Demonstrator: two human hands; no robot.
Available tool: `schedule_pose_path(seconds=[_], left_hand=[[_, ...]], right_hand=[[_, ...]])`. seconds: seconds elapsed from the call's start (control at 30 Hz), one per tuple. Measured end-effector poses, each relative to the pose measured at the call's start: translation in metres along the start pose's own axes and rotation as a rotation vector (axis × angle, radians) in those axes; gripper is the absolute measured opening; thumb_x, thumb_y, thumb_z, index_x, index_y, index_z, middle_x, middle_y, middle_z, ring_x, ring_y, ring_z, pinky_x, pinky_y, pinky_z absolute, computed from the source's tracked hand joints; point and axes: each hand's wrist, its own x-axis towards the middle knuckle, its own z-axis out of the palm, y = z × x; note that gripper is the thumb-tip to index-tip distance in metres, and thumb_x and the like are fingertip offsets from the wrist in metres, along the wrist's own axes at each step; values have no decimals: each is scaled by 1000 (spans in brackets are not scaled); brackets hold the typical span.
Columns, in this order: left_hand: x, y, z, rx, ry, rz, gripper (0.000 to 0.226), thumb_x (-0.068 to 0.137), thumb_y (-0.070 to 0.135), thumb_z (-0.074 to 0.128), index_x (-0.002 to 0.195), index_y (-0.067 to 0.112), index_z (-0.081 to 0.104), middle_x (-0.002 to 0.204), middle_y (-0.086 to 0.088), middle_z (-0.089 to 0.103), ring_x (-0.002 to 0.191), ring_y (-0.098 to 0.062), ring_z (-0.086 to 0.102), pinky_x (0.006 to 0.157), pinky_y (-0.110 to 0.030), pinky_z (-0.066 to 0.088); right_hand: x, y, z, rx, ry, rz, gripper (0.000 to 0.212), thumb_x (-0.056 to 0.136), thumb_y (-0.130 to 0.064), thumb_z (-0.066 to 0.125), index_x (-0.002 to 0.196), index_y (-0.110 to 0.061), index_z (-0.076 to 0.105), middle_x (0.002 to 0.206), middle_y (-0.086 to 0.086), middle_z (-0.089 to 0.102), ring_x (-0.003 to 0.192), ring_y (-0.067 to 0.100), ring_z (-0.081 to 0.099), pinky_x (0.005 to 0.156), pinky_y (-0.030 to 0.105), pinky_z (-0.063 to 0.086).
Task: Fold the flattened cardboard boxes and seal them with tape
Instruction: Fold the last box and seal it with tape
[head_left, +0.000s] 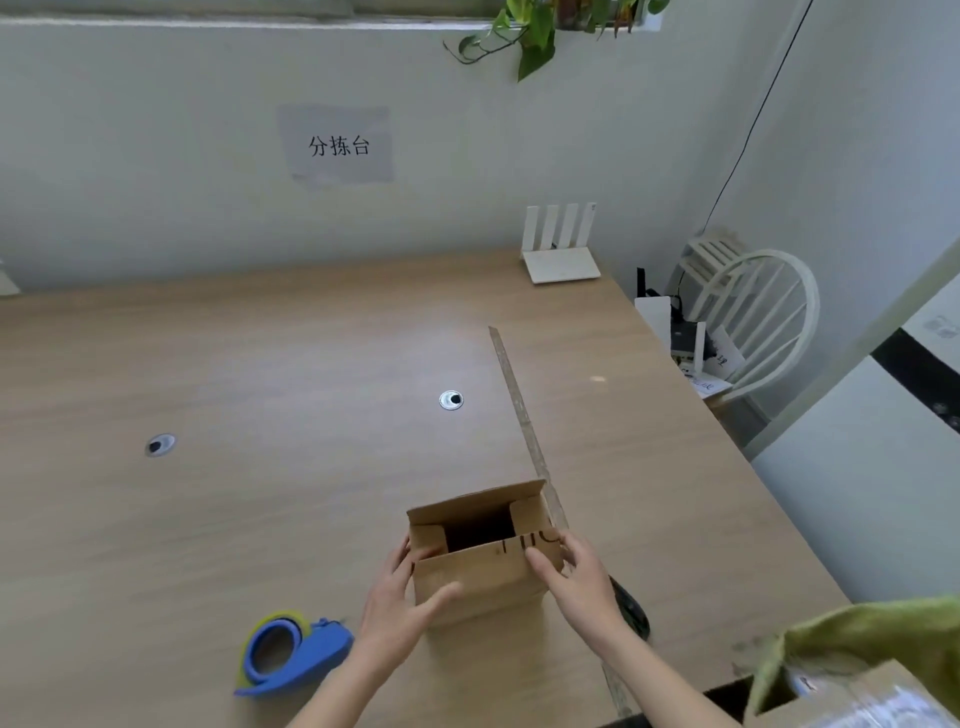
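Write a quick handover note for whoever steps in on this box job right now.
Left hand: holds the box's left side.
Right hand: holds its right side, fingers on the near flap.
Box: upright on the table, near edge, top open, flaps partly folded in.
Tape dispenser: on the table, left of the box, untouched.
Done: box opened up.
Left: close the top flaps, tape them.

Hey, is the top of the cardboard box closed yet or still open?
Still open. The box shows a dark hollow between its flaps, with no tape across it. The left hand and right hand hold its sides.
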Motion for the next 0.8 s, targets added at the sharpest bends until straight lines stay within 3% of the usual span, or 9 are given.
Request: schedule_pose_path(seconds=[0.07, 0.13, 0.23, 0.4, 0.5, 0.6, 0.67, 0.73, 0.8], left_hand=[[-4, -2, -2, -28, 12, -16, 56, 70, 87, 54, 120, 61, 49, 154, 23, 31, 141, -4, 32, 114, -40, 32], [-4, -1, -2, -38, 53, -28, 54, 76, 80, 57, 125, 64, 41, 148, 21, 41, 138, -7, 39, 112, -41, 36], [-3, 10, -2, -108, 116, -66, 74, 81, 60, 69, 140, 63, 25, 138, 28, 42, 131, -5, 44, 109, -42, 40], [-1, 15, -5, -95, 140, -96, 105, 77, 46, 80, 145, 65, 2, 149, 26, 38, 133, -2, 45, 110, -48, 40], [4, 15, -7, -29, 137, -78, 108, 74, 47, 82, 147, 64, 3, 151, 19, 40, 135, -7, 43, 107, -44, 43], [6, 8, -10, 6, 136, -23, 84, 74, 53, 80, 139, 64, 27, 147, 19, 44, 134, -7, 44, 95, -32, 45], [6, 2, -10, 76, 143, 21, 57, 77, 58, 74, 125, 60, 43, 147, 21, 43, 136, -10, 44, 96, -29, 42], [5, -3, -7, 155, 147, 39, 45, 81, 62, 68, 121, 54, 51, 154, 22, 34, 140, -9, 40, 103, -32, 41], [4, -3, -5, 218, 148, 34, 48, 85, 64, 61, 130, 48, 53, 159, 23, 25, 140, -8, 38, 104, -36, 44]], right_hand=[[2, -3, 4, -57, 40, -19, 73, 82, -65, 67, 142, -27, 51, 140, -14, 51, 132, 14, 49, 103, 33, 45], [5, -8, 7, -73, 72, -33, 62, 84, -55, 73, 137, -38, 47, 132, -16, 53, 126, 13, 52, 100, 35, 47], [11, -14, 7, -97, 84, -100, 81, 83, -49, 77, 147, -53, 29, 129, -18, 52, 116, 9, 55, 96, 38, 49], [27, -16, -3, -327, -54, -194, 94, 81, -62, 66, 148, -68, -1, 159, -15, 32, 137, 14, 46, 99, 42, 50], [34, -21, -6, -387, -84, -235, 105, 85, -49, 72, 148, -65, -11, 163, -18, 24, 143, 15, 40, 95, 37, 48], [33, -25, -7, -373, -58, -249, 98, 82, -46, 78, 153, -57, 11, 149, -18, 40, 128, 12, 52, 90, 32, 46], [32, -21, -8, -368, -36, -284, 67, 81, -53, 77, 132, -61, 34, 134, -20, 52, 111, 8, 58, 83, 28, 47], [27, -17, -6, -409, -27, -325, 40, 84, -59, 71, 114, -55, 44, 123, -19, 57, 96, 5, 58, 76, 24, 45], [24, -11, -4, -475, -28, -362, 34, 90, -62, 62, 117, -50, 47, 141, -18, 50, 111, 5, 57, 83, 25, 47]])
